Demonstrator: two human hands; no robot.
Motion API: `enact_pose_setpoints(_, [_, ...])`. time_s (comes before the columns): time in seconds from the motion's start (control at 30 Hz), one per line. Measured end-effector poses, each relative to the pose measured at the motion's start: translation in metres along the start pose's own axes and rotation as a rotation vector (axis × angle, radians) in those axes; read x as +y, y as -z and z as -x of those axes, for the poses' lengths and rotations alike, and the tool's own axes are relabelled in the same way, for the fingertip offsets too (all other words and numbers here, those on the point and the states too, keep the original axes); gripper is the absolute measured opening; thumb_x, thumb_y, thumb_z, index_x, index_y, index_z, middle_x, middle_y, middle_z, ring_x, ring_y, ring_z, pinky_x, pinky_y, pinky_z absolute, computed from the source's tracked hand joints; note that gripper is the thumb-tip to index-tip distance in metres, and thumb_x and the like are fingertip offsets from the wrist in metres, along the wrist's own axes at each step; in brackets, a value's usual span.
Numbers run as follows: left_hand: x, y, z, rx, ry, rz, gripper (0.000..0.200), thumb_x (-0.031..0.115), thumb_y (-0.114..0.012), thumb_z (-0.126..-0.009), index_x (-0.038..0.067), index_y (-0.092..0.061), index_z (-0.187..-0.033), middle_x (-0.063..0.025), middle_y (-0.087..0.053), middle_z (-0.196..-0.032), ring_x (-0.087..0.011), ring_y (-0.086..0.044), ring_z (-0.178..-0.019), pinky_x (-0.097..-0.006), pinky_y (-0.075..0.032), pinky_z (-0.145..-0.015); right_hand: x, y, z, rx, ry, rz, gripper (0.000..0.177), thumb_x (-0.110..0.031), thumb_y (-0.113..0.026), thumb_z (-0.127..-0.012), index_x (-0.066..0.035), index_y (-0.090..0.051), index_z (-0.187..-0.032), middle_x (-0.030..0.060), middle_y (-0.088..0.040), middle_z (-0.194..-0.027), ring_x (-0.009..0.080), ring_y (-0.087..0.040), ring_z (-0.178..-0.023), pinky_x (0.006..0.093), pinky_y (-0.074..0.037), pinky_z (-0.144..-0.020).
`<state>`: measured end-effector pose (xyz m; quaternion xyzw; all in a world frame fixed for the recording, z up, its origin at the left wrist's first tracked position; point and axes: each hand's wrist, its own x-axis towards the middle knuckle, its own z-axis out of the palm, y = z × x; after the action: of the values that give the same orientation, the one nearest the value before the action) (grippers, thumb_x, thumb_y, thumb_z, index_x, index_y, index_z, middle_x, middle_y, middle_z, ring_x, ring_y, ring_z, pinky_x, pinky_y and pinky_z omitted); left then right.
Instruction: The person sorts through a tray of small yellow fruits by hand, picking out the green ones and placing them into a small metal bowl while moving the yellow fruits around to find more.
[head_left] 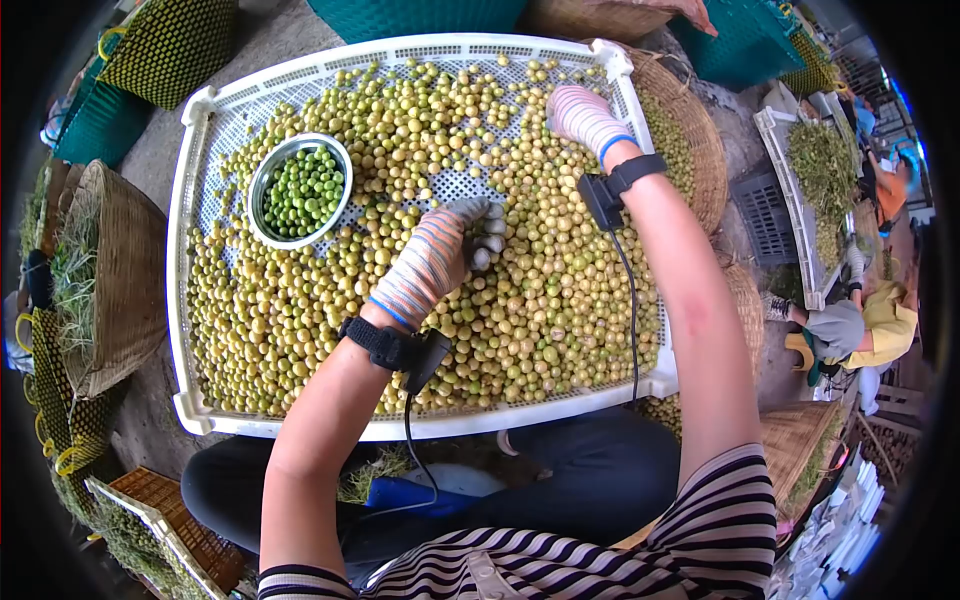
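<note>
A white mesh tray [182, 290] lies over my lap, covered with small round yellow-green fruits [290, 340]. My left hand [450, 250], in a striped knit glove with grey fingertips, is low over the fruits near the tray's middle. Its fingers are curled in, and whatever they hold is hidden. At the far right of the tray is my right hand [588, 118], in a similar glove, touching or just above the fruits. Its fingers are mostly out of sight behind the back of the hand. A round metal bowl [258, 218] of greener fruits [300, 193] sits in the tray, left of my left hand.
Woven baskets stand left [130, 280] and right [710, 150] of the tray; the right one holds similar fruits. Green tubs [420, 15] are behind it. A black crate [765, 220] and another white tray [775, 160] with greenery are farther right, near a person in yellow [890, 325].
</note>
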<state>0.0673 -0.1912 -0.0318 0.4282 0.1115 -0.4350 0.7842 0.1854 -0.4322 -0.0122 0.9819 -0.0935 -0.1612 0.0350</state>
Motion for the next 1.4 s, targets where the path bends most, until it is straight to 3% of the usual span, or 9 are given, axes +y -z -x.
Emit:
enact_pose_setpoints(0.27, [0.004,0.004,0.01,0.021,-0.007,0.037,0.023,0.024,-0.046,-0.093,0.006,-0.059,-0.092,-0.0035,-0.06,-0.078,-0.0133,-0.056,-0.063,-0.0222,-0.042,-0.049,-0.009,0.015,0.022,0.053,0.02,-0.147,0.03,-0.023,-0.066,-0.073,-0.004,-0.067,-0.097,0.0188,-0.066,-0.089,0.0297,-0.065,-0.081,0.0362,-0.051,-0.074])
enact_pose_setpoints(0.3, [0.005,0.004,0.013,0.042,-0.011,0.064,0.023,0.023,-0.045,-0.093,0.004,-0.058,-0.092,-0.0049,-0.06,-0.077,-0.0143,-0.057,-0.062,-0.0226,-0.043,-0.048,-0.002,0.009,0.018,-0.007,0.189,-0.27,0.028,-0.027,-0.066,-0.075,-0.006,-0.068,-0.094,0.0149,-0.067,-0.079,0.0218,-0.063,-0.067,0.035,-0.051,-0.067])
enact_pose_setpoints(0.37, [0.003,0.008,0.004,0.074,-0.046,0.091,0.034,0.035,-0.041,-0.095,0.006,-0.056,-0.102,-0.0056,-0.063,-0.087,-0.0143,-0.059,-0.07,-0.0218,-0.046,-0.051,-0.013,0.034,0.056,-0.311,0.479,-0.402,0.028,-0.026,-0.063,-0.079,-0.011,-0.067,-0.102,0.0137,-0.068,-0.089,0.0231,-0.065,-0.079,0.0357,-0.052,-0.072])
enact_pose_setpoints(0.43, [0.008,-0.001,0.005,0.087,-0.025,0.215,0.028,0.029,-0.042,-0.096,0.006,-0.056,-0.096,-0.0038,-0.061,-0.08,-0.0144,-0.059,-0.066,-0.0216,-0.045,-0.05,-0.02,0.02,0.074,-0.26,0.576,-0.534,0.024,-0.027,-0.064,-0.08,-0.007,-0.068,-0.093,0.0128,-0.067,-0.078,0.0188,-0.062,-0.065,0.0348,-0.051,-0.067])
enact_pose_setpoints(0.6, [0.007,-0.005,0.003,0.094,0.008,0.208,0.025,0.024,-0.042,-0.095,0.004,-0.057,-0.097,-0.0043,-0.061,-0.082,-0.0144,-0.058,-0.066,-0.0215,-0.045,-0.052,-0.037,-0.004,0.055,-0.091,0.276,0.044,0.018,-0.017,-0.061,-0.077,-0.01,-0.069,-0.092,0.0183,-0.065,-0.087,0.0342,-0.063,-0.083,0.041,-0.051,-0.076])
enact_pose_setpoints(0.77, [0.009,0.004,0.011,0.091,-0.036,0.189,0.023,0.021,-0.042,-0.095,0.004,-0.057,-0.097,-0.0043,-0.061,-0.081,-0.0142,-0.058,-0.064,-0.0223,-0.044,-0.049,-0.052,-0.005,0.066,-0.026,0.331,0.169,0.019,-0.009,-0.062,-0.074,0.001,-0.067,-0.089,0.0205,-0.065,-0.093,0.0331,-0.063,-0.09,0.041,-0.052,-0.074])
enact_pose_setpoints(0.9, [0.011,0.017,0.015,0.058,-0.065,0.2,0.02,0.018,-0.045,-0.093,0.003,-0.056,-0.1,-0.0054,-0.061,-0.081,-0.0153,-0.058,-0.065,-0.0225,-0.045,-0.05,-0.038,-0.016,0.054,-0.018,0.394,-0.17,0.025,-0.018,-0.064,-0.078,0.0,-0.066,-0.095,0.0163,-0.067,-0.085,0.0274,-0.066,-0.076,0.0358,-0.052,-0.067])
enact_pose_setpoints(1.0, [0.01,0.018,0.013,0.034,-0.098,0.131,0.022,0.02,-0.048,-0.093,0.003,-0.056,-0.105,-0.0051,-0.062,-0.088,-0.015,-0.059,-0.072,-0.0215,-0.046,-0.054,-0.029,-0.016,0.086,-0.355,0.318,-1.254,0.032,-0.03,-0.066,-0.08,-0.004,-0.065,-0.099,-0.0023,-0.06,-0.069,0.0039,-0.055,-0.059,0.0177,-0.04,-0.049])
enact_pose_setpoints(1.4, [-0.007,0.011,0.027,-0.021,-0.027,0.271,0.018,0.024,-0.052,-0.093,0.011,-0.056,-0.105,-0.0003,-0.056,-0.08,-0.0096,-0.053,-0.065,-0.0172,-0.042,-0.049,-0.062,-0.002,0.146,-0.114,0.687,-0.957,0.017,-0.012,-0.067,-0.08,-0.001,-0.067,-0.093,0.0057,-0.067,-0.076,0.0122,-0.06,-0.067,0.0263,-0.05,-0.063])
